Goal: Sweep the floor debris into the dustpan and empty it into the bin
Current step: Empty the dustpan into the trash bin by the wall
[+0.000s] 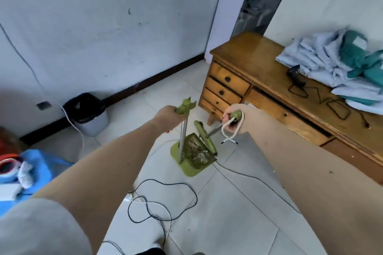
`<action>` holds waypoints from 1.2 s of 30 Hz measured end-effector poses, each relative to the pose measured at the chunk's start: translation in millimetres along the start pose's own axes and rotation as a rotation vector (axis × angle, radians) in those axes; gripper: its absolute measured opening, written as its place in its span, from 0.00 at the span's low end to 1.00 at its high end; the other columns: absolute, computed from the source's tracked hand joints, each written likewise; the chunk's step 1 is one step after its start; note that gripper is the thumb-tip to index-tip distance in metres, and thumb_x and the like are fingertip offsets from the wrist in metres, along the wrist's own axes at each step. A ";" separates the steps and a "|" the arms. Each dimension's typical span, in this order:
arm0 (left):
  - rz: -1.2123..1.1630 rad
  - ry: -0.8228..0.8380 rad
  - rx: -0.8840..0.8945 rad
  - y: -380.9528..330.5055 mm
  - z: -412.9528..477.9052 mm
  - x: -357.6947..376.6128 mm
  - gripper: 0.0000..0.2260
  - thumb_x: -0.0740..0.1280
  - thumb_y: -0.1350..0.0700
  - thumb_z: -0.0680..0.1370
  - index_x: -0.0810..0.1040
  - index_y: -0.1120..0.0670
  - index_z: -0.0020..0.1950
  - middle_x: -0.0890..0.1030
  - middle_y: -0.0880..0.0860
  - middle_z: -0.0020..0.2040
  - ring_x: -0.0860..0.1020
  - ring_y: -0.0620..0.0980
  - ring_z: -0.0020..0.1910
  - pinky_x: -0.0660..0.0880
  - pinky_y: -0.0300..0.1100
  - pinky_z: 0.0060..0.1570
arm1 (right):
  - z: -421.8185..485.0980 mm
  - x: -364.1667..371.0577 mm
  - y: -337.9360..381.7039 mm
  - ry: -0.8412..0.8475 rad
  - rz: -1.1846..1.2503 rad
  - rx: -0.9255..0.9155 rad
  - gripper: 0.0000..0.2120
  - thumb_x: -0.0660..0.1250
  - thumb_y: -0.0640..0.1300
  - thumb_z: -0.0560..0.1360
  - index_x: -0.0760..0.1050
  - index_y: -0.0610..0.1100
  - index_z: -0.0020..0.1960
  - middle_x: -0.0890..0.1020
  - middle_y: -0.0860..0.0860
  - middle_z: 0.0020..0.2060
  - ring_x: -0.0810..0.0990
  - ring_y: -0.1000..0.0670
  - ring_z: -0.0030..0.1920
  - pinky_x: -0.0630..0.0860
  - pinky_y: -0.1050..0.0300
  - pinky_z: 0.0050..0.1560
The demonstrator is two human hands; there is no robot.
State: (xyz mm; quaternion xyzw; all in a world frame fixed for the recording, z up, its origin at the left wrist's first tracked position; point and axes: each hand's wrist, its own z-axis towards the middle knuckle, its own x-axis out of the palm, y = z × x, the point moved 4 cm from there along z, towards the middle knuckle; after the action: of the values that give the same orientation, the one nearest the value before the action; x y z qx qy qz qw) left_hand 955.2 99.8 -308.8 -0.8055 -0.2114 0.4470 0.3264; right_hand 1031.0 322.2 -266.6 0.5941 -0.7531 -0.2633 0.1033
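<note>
Your left hand [165, 117] is closed around the top of the dustpan [191, 156] handle; your right hand [235, 119] grips the broom [205, 136] handle. The pan sits on the floor dead ahead, debris [195, 151] inside, broom head touching it. The bin [88, 114] stands at ten o'clock by the wall.

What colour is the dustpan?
Light green dustpan, seen in the head view.

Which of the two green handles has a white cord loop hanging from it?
The broom handle in the right hand. The dustpan handle, held by the left hand, has none.
</note>
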 end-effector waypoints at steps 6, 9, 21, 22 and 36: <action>-0.086 -0.173 -0.086 47.1 -2.3 -67.0 0.27 0.62 0.29 0.69 0.75 0.54 0.40 0.75 0.51 0.31 0.76 0.52 0.29 0.71 0.38 0.27 | 3.0 76.2 43.3 0.094 -0.137 -0.006 0.14 0.54 0.33 0.79 0.68 0.39 0.35 0.71 0.46 0.22 0.70 0.51 0.14 0.70 0.65 0.16; -0.159 -0.289 -0.101 69.7 1.9 -102.5 0.23 0.63 0.32 0.72 0.75 0.53 0.41 0.77 0.51 0.33 0.77 0.51 0.33 0.70 0.39 0.31 | 9.3 107.0 74.7 0.143 -0.149 0.008 0.14 0.56 0.37 0.80 0.69 0.38 0.37 0.71 0.47 0.26 0.70 0.54 0.15 0.69 0.66 0.16; 0.257 -0.782 -0.125 95.3 45.7 -212.1 0.15 0.58 0.44 0.80 0.67 0.56 0.56 0.80 0.55 0.43 0.79 0.60 0.40 0.76 0.50 0.36 | 89.2 202.1 227.1 0.295 -0.478 -0.076 0.11 0.59 0.38 0.78 0.69 0.39 0.37 0.72 0.47 0.20 0.71 0.53 0.15 0.67 0.67 0.17; 0.280 -0.812 -0.149 93.8 52.6 -219.0 0.16 0.58 0.45 0.80 0.67 0.56 0.58 0.81 0.56 0.43 0.79 0.60 0.40 0.76 0.50 0.36 | 95.2 210.3 241.8 0.308 -0.524 -0.086 0.10 0.60 0.37 0.78 0.70 0.39 0.37 0.72 0.48 0.22 0.71 0.53 0.16 0.67 0.67 0.17; 0.122 -1.007 -0.432 45.5 135.3 -285.8 0.11 0.57 0.51 0.80 0.64 0.57 0.57 0.78 0.56 0.44 0.72 0.58 0.36 0.68 0.47 0.34 | 133.5 305.0 362.5 0.581 -0.749 -0.141 0.09 0.54 0.34 0.75 0.70 0.39 0.40 0.71 0.47 0.22 0.70 0.52 0.17 0.67 0.66 0.18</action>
State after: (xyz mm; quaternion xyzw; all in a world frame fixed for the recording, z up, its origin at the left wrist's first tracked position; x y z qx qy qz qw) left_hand 695.3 -67.1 -227.3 -0.5518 -0.3812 0.7416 -0.0145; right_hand 580.7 125.6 -238.5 0.8652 -0.4072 -0.1557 0.2477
